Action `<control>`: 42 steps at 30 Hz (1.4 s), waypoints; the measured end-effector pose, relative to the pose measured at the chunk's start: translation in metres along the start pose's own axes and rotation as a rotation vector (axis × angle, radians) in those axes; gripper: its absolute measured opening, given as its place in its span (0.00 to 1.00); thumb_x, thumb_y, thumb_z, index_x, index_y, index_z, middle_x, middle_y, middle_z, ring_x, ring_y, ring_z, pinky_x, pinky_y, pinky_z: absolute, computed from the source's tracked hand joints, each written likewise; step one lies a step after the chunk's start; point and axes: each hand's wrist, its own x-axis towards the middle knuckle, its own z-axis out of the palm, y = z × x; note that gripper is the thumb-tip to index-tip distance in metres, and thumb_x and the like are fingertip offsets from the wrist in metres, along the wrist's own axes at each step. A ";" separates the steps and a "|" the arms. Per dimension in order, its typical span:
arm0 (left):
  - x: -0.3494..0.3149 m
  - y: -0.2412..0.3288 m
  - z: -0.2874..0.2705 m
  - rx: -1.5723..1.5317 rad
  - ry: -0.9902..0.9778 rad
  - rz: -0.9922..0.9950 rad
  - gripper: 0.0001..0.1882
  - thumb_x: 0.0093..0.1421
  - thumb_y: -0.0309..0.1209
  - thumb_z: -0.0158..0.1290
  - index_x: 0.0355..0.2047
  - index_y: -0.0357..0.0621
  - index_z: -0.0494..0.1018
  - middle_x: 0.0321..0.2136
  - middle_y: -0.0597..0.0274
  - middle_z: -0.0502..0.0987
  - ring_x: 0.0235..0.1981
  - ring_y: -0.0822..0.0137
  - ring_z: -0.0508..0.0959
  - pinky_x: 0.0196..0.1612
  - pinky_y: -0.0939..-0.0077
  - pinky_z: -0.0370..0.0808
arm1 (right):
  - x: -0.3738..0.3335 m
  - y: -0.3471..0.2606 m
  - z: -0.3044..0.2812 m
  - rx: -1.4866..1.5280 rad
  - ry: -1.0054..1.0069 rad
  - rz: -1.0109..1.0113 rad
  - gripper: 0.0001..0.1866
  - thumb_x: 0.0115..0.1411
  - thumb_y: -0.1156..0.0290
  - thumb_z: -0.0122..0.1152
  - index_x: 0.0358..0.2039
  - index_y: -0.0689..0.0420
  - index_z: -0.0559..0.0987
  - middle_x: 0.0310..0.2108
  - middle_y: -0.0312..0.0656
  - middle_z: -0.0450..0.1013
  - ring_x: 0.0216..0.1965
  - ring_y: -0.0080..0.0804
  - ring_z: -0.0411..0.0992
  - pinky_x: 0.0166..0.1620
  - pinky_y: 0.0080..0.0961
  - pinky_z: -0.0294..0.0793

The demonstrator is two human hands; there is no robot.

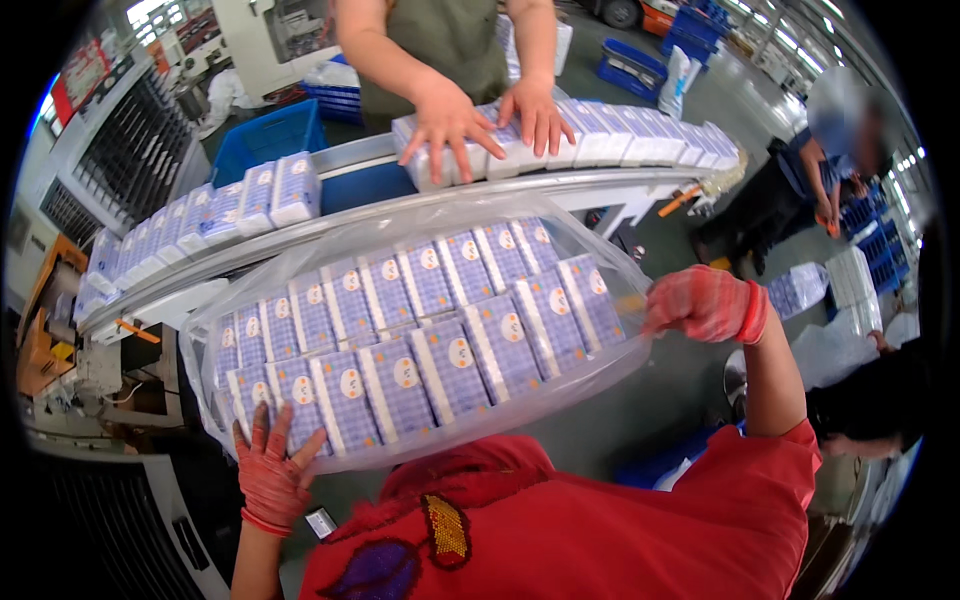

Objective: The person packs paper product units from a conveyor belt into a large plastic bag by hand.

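A large clear plastic bag [590, 375] lies wide in front of me, filled with two rows of blue-checked tissue packs [405, 385]. Against its near left corner rests my left hand [272, 478], in a red and white knit glove, with fingers spread over the front packs. At the bag's right end my right hand [700, 305], gloved likewise, is closed around the gathered plastic edge. Beyond the bag, a person across from me presses both bare hands [450, 125] on a line of similar packs [620, 135].
A conveyor [365, 188] runs crosswise behind the bag, with another line of packs [230, 208] at its left. Blue crates [265, 140] stand beyond it. At the right, another person [800, 180] stands near stacked blue crates [885, 260] and bagged packs [800, 290].
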 end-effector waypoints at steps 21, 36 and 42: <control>0.006 -0.096 0.053 -0.792 -0.256 -0.440 0.32 0.53 0.40 0.48 0.53 0.36 0.52 0.37 0.42 0.70 0.39 0.48 0.70 0.44 0.67 0.65 | 0.234 0.022 -0.006 -0.171 -0.198 0.317 0.32 0.48 0.42 0.48 0.43 0.57 0.70 0.39 0.50 0.68 0.42 0.42 0.67 0.44 0.31 0.65; 0.016 -0.090 -0.043 -0.242 -0.697 -0.177 0.20 0.52 0.45 0.45 0.41 0.47 0.68 0.27 0.54 0.75 0.30 0.57 0.75 0.49 0.59 0.59 | 0.493 -0.018 0.067 -0.398 0.309 0.786 0.32 0.46 0.50 0.52 0.43 0.66 0.68 0.47 0.53 0.63 0.44 0.41 0.67 0.43 0.38 0.67; 0.002 -0.115 -0.028 -0.206 0.165 -0.369 0.29 0.40 0.30 0.57 0.46 0.46 0.64 0.45 0.51 0.65 0.47 0.52 0.63 0.50 0.64 0.60 | 0.471 0.017 0.060 -0.550 0.324 0.686 0.25 0.50 0.64 0.51 0.48 0.59 0.66 0.50 0.57 0.60 0.47 0.48 0.65 0.42 0.44 0.68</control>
